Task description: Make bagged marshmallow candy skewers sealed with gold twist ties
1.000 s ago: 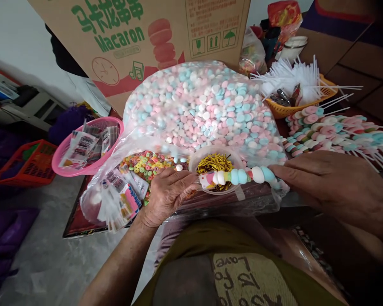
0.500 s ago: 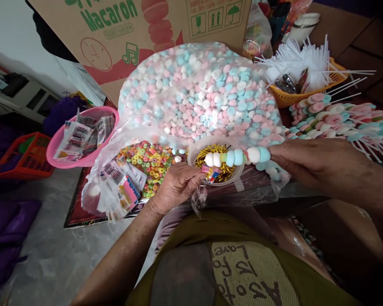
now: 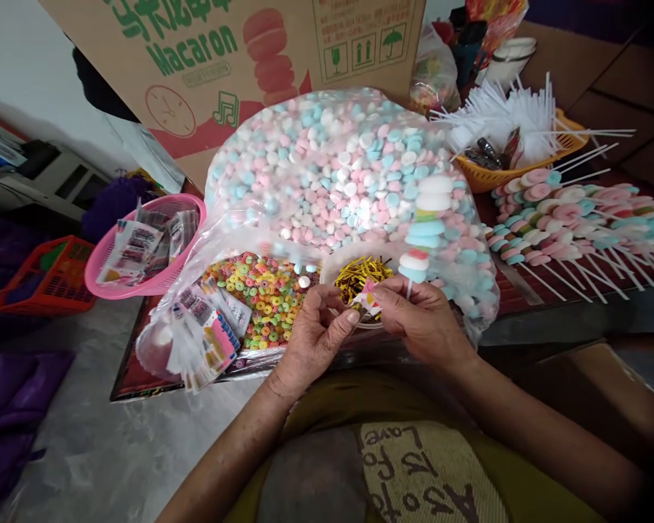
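Marshmallow skewer (image 3: 426, 234) looks light, squashable; our right hand (image 3: 433, 327) clamps its firmer stick (image 3: 409, 289); we can't tell our left hand's (image 3: 312, 340) grip.

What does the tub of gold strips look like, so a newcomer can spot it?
From the big Macaron carton, come down past the mound of pink, blue and white sweets. At the mound's near edge is a round, translucent tub. Shiny gold strips inside set it apart from the loose multicoloured candy rings on its left.
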Available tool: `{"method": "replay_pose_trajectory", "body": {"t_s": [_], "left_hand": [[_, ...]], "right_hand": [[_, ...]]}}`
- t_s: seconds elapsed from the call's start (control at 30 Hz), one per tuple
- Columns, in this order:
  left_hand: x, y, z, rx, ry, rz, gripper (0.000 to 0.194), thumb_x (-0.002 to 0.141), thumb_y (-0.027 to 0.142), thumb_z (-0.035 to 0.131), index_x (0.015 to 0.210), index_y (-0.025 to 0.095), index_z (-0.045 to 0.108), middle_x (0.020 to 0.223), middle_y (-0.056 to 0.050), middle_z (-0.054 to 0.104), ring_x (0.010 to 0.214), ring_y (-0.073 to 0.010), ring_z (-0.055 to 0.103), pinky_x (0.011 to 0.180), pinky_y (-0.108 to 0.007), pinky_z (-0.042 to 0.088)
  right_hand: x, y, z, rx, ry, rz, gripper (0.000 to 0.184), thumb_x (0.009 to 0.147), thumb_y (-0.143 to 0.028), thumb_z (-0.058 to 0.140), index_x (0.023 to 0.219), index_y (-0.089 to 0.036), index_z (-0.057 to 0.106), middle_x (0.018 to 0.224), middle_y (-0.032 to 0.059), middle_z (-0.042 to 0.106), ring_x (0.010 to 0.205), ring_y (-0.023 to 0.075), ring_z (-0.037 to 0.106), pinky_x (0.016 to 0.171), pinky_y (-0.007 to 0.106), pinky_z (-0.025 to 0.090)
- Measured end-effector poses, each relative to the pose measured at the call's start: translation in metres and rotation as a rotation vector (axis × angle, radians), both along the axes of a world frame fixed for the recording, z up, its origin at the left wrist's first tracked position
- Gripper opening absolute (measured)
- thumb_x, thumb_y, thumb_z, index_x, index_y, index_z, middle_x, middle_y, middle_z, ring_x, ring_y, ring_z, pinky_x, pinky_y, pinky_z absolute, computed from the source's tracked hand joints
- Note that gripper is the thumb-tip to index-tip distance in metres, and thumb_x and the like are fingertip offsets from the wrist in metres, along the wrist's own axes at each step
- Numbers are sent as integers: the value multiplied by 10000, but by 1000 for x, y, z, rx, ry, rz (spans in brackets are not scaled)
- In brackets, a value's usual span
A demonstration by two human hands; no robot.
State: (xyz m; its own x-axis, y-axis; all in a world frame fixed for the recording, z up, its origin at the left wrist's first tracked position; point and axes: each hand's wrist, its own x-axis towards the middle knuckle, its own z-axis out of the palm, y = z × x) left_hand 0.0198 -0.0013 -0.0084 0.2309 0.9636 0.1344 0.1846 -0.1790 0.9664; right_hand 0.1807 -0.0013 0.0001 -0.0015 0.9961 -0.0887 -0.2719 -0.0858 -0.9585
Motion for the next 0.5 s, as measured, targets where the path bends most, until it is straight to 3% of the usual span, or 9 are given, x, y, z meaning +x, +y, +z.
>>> {"method": "replay_pose_trajectory", "body": {"t_s": [0.07,0.13,0.27,0.4,0.5], "left_hand": [[-1,-3,-4,-124,-116,19,316,755,384,708,916,191,518,706,40,548,603,-86,513,563,-197,423],[-4,-4,-4,-151,-142,18,296,714,369,749,808,173,547,671,40,546,598,-83,511,568,-197,422],[-15,-2,0,2,-35,53,186,752,321,720,727,163,626,654,17,607,584,-94,534,576,-219,446],[-29,0,4,193,-31,118,100,798,289,678,796,196,714,799,-22,721,713,-137,638,686,-261,518],[-39,2,6,255,-21,111,104,803,261,676,870,225,746,890,-36,746,827,-164,674,785,-298,541]], "right_hand": [[-3,-1,0,-31,60,-69,336,692,-450,706,625,-168,535,399,-103,308,389,41,217,408,220,170],[-6,-1,1,-36,75,-110,347,676,-440,724,614,-169,517,398,-104,306,392,38,211,405,215,166],[0,0,2,10,11,-62,366,751,-449,666,602,-181,465,426,-99,296,402,42,204,400,210,173],[38,-5,10,191,-355,-105,163,848,-347,584,799,-194,555,550,-69,412,468,69,330,423,199,265],[74,-12,21,463,-761,-64,80,871,-219,548,812,-195,596,640,-36,497,555,88,440,490,202,355]]}}
